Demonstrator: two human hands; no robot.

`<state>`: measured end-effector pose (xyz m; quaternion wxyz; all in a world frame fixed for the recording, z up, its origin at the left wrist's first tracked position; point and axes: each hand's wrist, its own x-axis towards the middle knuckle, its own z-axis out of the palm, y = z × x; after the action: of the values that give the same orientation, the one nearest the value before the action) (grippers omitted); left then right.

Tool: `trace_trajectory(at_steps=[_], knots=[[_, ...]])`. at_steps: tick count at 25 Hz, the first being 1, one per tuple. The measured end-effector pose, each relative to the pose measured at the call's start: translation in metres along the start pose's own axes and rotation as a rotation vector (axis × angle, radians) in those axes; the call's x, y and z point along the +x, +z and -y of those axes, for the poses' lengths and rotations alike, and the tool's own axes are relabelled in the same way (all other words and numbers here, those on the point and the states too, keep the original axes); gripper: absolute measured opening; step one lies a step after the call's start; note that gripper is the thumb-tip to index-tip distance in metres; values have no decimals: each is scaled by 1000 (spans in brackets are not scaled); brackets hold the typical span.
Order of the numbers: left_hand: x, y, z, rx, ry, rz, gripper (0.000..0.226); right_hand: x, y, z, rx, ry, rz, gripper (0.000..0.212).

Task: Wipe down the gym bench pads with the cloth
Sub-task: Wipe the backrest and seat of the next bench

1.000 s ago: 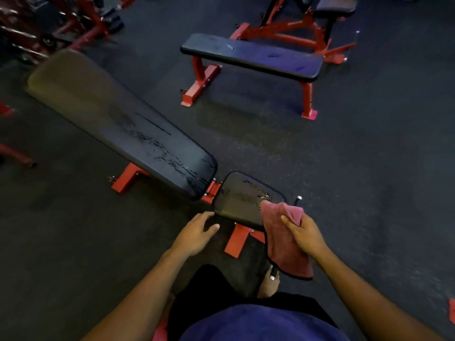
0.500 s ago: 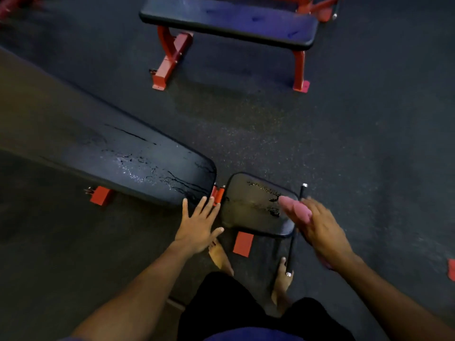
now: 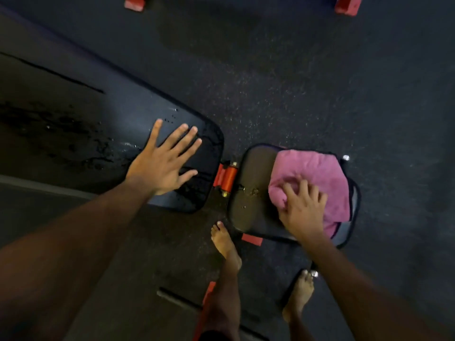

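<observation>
The right hand (image 3: 304, 207) is pressing down on the pink cloth (image 3: 317, 178), its fingers curling into the bunched fabric at the cloth's near left corner and gripping it there. The cloth is lying crumpled over the right half of the small seat pad (image 3: 253, 193), with one fold drooping over the pad's near right edge. The left hand (image 3: 163, 161) is resting flat, fingers straight and spread, holding nothing, on the right end of the long back pad (image 3: 103, 134). That pad is stretching away to the left and far side, its dark surface showing cracks and shiny wet streaks around and left of the hand. Between the two pads an orange-red hinge piece (image 3: 226, 177) of the bench frame is showing, and a small red bracket (image 3: 251, 239) is peeking out beneath the near edge of the seat pad. Two bare feet are standing on the dark speckled floor (image 3: 283, 82) just near of the seat pad, the left foot (image 3: 225, 244) close to the pad's near left corner, the right foot (image 3: 299, 294) further near. At the far edge, two red feet of another bench, one at left (image 3: 134, 3) and one at right (image 3: 347, 4), are sitting on the floor.
</observation>
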<state>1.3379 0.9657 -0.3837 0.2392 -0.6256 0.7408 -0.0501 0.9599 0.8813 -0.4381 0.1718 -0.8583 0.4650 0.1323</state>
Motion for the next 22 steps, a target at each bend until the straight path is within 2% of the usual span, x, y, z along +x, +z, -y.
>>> trace_trajectory(at_steps=[1, 2, 5, 7, 10, 12, 14, 16, 18, 19, 22], knots=[[1, -4, 0, -9, 7, -5, 83, 6, -3, -10, -36, -35, -100, 48], [-2, -7, -2, 1, 10, -4, 83, 12, -6, -20, -57, -85, -128, 45], [-1, -2, -3, 11, 17, -13, 82, 35, -17, -35, -38, -239, -33, 52], [0, -3, -2, 18, 15, -22, 81, 57, -29, -32, -49, -240, 37, 55], [0, -2, -1, 5, 12, -45, 80, 95, -51, -14, 31, -251, 31, 55], [2, -4, -2, -5, 26, -49, 80, 109, -60, 9, 17, -370, -17, 56], [1, -4, 0, 3, 16, -43, 79, 114, -54, 24, -50, -466, -38, 57], [-1, -2, -1, 1, 13, -48, 79, 116, -41, 26, -104, -386, -73, 62], [1, -3, -1, 9, 17, -40, 78, 109, -25, 31, -106, -286, -42, 71], [2, -4, -1, 14, 17, -32, 78, 99, -14, 39, -116, -295, -21, 72], [0, -5, -1, 12, 19, -25, 78, 50, 18, 75, -187, -524, 50, 75]])
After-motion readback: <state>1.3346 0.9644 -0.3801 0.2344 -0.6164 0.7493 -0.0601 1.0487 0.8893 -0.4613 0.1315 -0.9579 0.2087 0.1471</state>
